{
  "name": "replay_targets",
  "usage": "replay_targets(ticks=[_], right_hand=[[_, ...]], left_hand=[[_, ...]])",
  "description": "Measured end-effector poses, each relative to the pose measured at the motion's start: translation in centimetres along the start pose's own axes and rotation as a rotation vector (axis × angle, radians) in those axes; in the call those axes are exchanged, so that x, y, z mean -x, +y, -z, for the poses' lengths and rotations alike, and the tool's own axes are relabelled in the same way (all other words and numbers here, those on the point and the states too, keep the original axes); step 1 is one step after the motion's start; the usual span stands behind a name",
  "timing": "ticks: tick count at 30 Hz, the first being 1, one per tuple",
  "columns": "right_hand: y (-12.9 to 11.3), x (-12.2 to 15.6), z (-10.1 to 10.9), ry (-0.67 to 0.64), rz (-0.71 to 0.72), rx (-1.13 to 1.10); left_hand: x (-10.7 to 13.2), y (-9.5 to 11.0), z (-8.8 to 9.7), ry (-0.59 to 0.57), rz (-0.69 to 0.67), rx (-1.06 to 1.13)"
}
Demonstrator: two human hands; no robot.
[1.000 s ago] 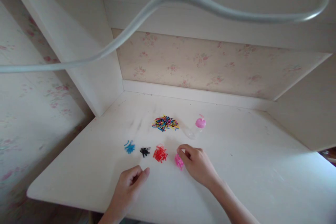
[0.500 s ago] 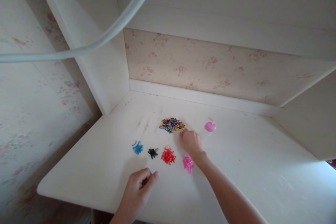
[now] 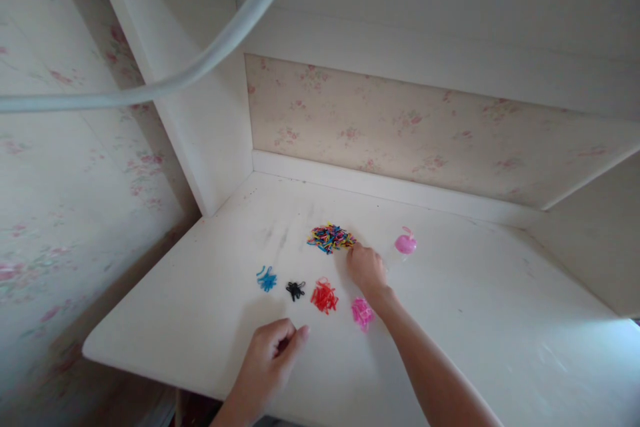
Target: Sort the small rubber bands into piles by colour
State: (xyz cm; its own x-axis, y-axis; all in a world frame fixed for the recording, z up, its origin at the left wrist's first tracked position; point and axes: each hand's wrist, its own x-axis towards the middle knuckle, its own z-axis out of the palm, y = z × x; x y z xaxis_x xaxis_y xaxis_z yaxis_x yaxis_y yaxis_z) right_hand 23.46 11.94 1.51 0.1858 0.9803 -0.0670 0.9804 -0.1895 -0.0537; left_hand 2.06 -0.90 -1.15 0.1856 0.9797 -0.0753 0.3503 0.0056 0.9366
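A mixed heap of small coloured rubber bands lies in the middle of the white desk. My right hand reaches to the heap's right edge, fingers curled down and touching it; what they pinch is hidden. Nearer me lie small sorted piles in a row: blue, black, red and pink. My left hand rests on the desk near the front edge, fingers loosely curled with nothing visible in them.
A clear little container with a pink lid lies right of the heap. White shelf walls enclose the desk at left, back and right. A grey tube hangs across the upper view.
My right hand has left the pink pile and moved forward to the edge of the mixed heap. The left hand has stayed put. The view has shifted slightly.
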Motion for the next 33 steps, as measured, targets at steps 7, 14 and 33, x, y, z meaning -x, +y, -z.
replay_targets(ticks=[7,14,33], right_hand=[[0.5,0.3,-0.2,0.036,0.014,-0.036],[2.0,1.9,0.8,0.092,0.001,-0.119],[-10.4,6.4,2.6,-0.059,0.553,-0.279]], left_hand=[[0.0,0.1,0.1,0.004,-0.019,-0.033],[0.0,0.3,0.1,-0.01,-0.015,-0.045],[0.1,0.3,-0.4,0.02,-0.041,-0.094]])
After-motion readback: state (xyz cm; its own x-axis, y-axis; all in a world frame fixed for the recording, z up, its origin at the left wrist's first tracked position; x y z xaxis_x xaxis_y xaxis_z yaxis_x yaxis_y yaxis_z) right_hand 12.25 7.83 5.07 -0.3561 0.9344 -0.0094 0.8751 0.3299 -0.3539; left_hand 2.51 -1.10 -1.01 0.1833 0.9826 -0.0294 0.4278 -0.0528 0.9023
